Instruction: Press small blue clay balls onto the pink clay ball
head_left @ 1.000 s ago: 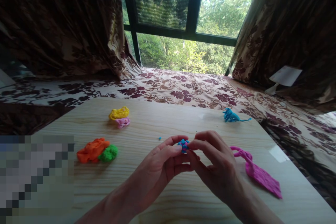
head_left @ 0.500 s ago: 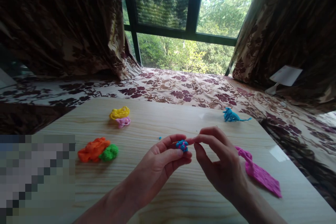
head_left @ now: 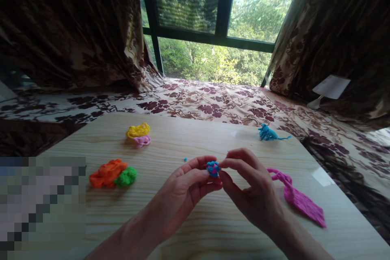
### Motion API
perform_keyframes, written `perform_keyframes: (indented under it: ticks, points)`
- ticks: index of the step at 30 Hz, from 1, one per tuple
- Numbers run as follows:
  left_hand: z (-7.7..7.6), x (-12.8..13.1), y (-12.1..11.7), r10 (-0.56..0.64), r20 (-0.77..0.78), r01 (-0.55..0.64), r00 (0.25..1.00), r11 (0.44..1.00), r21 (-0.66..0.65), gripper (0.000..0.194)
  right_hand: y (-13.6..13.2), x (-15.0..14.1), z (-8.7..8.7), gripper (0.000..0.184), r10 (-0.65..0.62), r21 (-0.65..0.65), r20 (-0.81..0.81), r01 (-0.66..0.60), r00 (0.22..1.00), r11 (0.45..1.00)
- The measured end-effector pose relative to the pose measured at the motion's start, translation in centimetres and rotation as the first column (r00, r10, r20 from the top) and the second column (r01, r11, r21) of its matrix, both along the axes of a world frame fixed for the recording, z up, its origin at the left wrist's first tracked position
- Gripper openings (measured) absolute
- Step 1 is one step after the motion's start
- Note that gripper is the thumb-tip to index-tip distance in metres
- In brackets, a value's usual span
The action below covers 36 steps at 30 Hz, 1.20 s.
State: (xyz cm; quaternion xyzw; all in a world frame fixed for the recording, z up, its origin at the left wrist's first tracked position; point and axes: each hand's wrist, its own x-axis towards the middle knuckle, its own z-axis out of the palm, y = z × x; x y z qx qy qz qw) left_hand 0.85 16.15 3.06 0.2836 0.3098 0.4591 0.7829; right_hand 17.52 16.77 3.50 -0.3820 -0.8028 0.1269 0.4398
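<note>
A small pink clay ball [head_left: 213,168] dotted with blue lumps is held above the table between the thumb and fingers of my left hand [head_left: 190,183]. From the right, my right hand [head_left: 251,183] has its thumb and forefinger closed at the ball's side; whether a tiny bit of clay lies between these fingertips is hidden. A tiny blue clay piece [head_left: 185,159] lies on the wood just beyond my left hand. Beside my right wrist is a flattened magenta clay strip [head_left: 304,203] with a looped end.
Orange clay [head_left: 108,173] touches green clay [head_left: 126,176] on the left of the wooden table [head_left: 183,219]. Behind them sit yellow clay [head_left: 138,130] and pale pink clay [head_left: 142,141]. Stringy blue clay [head_left: 268,133] lies at the far right. A white lamp [head_left: 331,86] stands beyond the table.
My right hand has moved left, bringing its fingertips from beside the clay ball onto its right side. The ball has turned slightly in my left hand, showing more pink.
</note>
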Motion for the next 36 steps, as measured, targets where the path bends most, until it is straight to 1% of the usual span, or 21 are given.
perform_keyframes:
  ticks: [6,13,19,23,26,30,36]
  points:
    - [0.14,0.08,0.0,-0.004,0.009,0.004,1.0,1.0,-0.001,0.026,-0.11,-0.02,-0.09,0.02,0.022,0.009,0.004,-0.022,1.0,1.0]
    - [0.0,0.16,0.08,-0.022,-0.004,0.022,1.0,1.0,0.015,0.022,0.09,-0.01,-0.12,0.019,0.032,0.013,0.014,-0.032,0.999,0.999]
    - [-0.21,0.09,-0.01,-0.035,-0.002,0.035,0.999,0.999,0.011,0.025,-0.1,-0.05,-0.16,0.019,0.041,0.032,0.019,-0.041,0.999,0.999]
    - [-0.27,-0.15,-0.07,-0.021,-0.006,0.021,1.0,1.0,-0.017,0.03,-0.15,0.11,0.22,0.022,0.005,0.033,-0.014,-0.004,1.0,0.999]
    - [-0.26,-0.19,0.18,-0.015,0.007,0.015,1.0,0.999,-0.037,0.03,-0.12,0.22,0.4,0.022,-0.03,0.017,-0.043,0.031,0.999,0.999]
    - [-0.09,-0.09,0.34,-0.007,0.043,0.009,0.999,0.999,-0.04,0.032,-0.05,0.17,0.08,0.019,-0.03,-0.012,-0.031,0.03,0.999,0.999]
    - [0.13,0.03,0.11,0.022,0.01,-0.021,1.0,0.999,-0.029,0.031,0.01,0.0,-0.37,0.02,-0.015,-0.013,-0.025,0.014,1.0,1.0]
